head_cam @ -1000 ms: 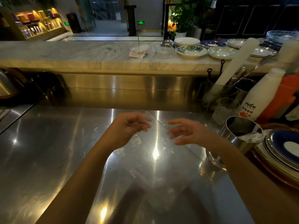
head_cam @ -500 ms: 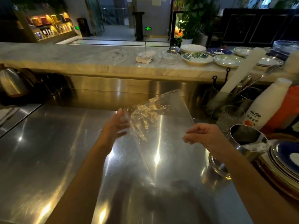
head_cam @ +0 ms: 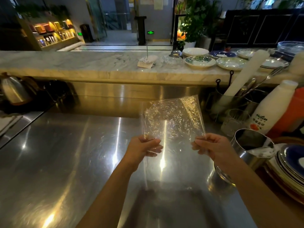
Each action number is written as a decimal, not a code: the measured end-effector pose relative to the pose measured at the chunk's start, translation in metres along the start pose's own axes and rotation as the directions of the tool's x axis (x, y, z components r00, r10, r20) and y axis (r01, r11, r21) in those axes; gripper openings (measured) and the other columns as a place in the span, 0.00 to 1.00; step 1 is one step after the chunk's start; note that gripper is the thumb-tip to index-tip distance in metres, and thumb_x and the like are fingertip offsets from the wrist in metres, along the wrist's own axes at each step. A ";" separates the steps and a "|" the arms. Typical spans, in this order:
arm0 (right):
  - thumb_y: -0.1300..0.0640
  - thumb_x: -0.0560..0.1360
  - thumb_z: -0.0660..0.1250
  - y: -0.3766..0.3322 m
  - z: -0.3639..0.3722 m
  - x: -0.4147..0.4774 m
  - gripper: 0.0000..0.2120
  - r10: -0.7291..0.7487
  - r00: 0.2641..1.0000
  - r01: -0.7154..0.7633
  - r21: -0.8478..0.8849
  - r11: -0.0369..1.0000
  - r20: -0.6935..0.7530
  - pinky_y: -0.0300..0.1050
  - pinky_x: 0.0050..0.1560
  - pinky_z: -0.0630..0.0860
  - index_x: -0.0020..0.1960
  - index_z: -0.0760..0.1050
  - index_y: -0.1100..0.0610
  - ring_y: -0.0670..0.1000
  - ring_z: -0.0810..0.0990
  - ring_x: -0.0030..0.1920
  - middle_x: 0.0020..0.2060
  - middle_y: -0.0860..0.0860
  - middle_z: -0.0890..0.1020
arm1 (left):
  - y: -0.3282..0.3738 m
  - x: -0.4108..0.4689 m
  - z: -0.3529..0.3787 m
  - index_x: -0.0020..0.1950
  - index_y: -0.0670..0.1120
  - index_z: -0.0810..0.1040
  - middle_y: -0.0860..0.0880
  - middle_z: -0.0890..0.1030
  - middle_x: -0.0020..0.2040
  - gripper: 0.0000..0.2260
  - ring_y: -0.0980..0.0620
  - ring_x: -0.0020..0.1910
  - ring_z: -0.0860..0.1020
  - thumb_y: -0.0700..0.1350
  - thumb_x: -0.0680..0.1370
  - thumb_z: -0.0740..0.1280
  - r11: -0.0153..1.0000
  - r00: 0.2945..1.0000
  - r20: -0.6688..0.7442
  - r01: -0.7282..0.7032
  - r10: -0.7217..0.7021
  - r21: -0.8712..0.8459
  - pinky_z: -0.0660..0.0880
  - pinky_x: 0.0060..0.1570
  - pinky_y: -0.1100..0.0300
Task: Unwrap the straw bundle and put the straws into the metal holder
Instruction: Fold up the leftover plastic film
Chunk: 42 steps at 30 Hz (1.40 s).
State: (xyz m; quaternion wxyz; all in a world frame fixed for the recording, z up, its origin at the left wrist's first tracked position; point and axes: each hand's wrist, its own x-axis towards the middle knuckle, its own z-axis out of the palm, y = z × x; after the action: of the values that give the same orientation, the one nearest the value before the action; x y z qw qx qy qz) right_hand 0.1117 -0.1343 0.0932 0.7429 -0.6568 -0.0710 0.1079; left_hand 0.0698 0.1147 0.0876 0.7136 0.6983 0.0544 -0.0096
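A clear, crinkled plastic wrapper (head_cam: pixel 172 119) is held upright above the steel counter (head_cam: pixel 65 153). My left hand (head_cam: pixel 144 148) pinches its lower left edge and my right hand (head_cam: pixel 212 145) pinches its lower right edge. The wrapper looks flat and empty; no straws show in it. A round metal holder (head_cam: pixel 246 145) stands just right of my right hand, with something white at its rim. I cannot tell what lies inside it.
A stack of blue-rimmed plates (head_cam: pixel 292 163) sits at the right edge. Behind the holder are a white bottle (head_cam: pixel 273 111), an orange container (head_cam: pixel 294 112), a glass (head_cam: pixel 233 120) and a utensil tub (head_cam: pixel 230 101). A kettle (head_cam: pixel 13 89) stands far left. Plates line the marble ledge (head_cam: pixel 98 66).
The wrapper went from lying low between my hands to being lifted and spread flat and upright. Both hands shifted to its lower edge, the left one moving right.
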 end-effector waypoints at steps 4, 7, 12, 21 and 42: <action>0.58 0.62 0.71 -0.001 -0.007 -0.004 0.07 0.026 0.999 -0.026 -0.037 0.999 -0.025 0.39 0.30 0.78 0.39 0.81 0.59 0.54 0.84 0.34 0.34 0.57 0.85 | 0.006 0.001 0.002 0.38 0.44 0.82 0.47 0.85 0.32 0.04 0.52 0.31 0.82 0.39 0.72 0.70 0.996 0.996 -0.008 -0.085 0.086 0.030 0.77 0.28 0.63; 0.57 0.62 0.71 -0.005 -0.010 -0.006 0.09 0.055 0.998 -0.056 -0.063 0.996 -0.017 0.40 0.30 0.78 0.39 0.80 0.61 0.55 0.83 0.33 0.34 0.58 0.85 | 0.011 0.002 0.003 0.39 0.46 0.82 0.47 0.85 0.34 0.03 0.51 0.33 0.83 0.40 0.72 0.70 0.993 0.993 0.038 -0.111 0.110 0.032 0.76 0.27 0.63; 0.63 0.68 0.68 -0.008 -0.019 -0.009 0.04 0.065 0.997 -0.067 -0.049 0.997 -0.039 0.40 0.29 0.78 0.41 0.79 0.64 0.53 0.83 0.32 0.33 0.56 0.85 | 0.010 0.002 0.005 0.44 0.41 0.81 0.44 0.85 0.38 0.06 0.47 0.35 0.83 0.39 0.69 0.73 0.998 0.990 0.134 -0.049 0.044 0.035 0.79 0.31 0.59; 0.62 0.65 0.68 -0.009 -0.027 -0.012 0.08 0.101 0.995 -0.101 -0.007 0.995 -0.002 0.40 0.28 0.78 0.43 0.80 0.63 0.53 0.84 0.33 0.33 0.56 0.85 | 0.010 0.005 0.005 0.39 0.46 0.84 0.46 0.85 0.35 0.05 0.52 0.33 0.83 0.40 0.66 0.72 0.996 0.995 0.053 -0.082 0.083 -0.027 0.77 0.32 0.63; 0.71 0.69 0.67 0.002 -0.025 -0.009 0.10 0.079 0.972 0.023 -0.425 0.905 0.220 0.36 0.34 0.78 0.41 0.76 0.57 0.48 0.80 0.34 0.39 0.54 0.80 | -0.001 -0.002 -0.014 0.40 0.45 0.78 0.47 0.74 0.57 0.18 0.50 0.50 0.76 0.25 0.72 0.55 0.650 0.998 -0.069 0.046 0.010 0.759 0.72 0.38 0.67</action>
State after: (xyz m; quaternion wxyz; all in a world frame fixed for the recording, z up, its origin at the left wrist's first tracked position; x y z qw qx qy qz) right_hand 0.1086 -0.1604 0.0887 0.5668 -0.7866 -0.1698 0.1768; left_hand 0.0670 0.1285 0.0865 0.3535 0.9322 0.0763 -0.0152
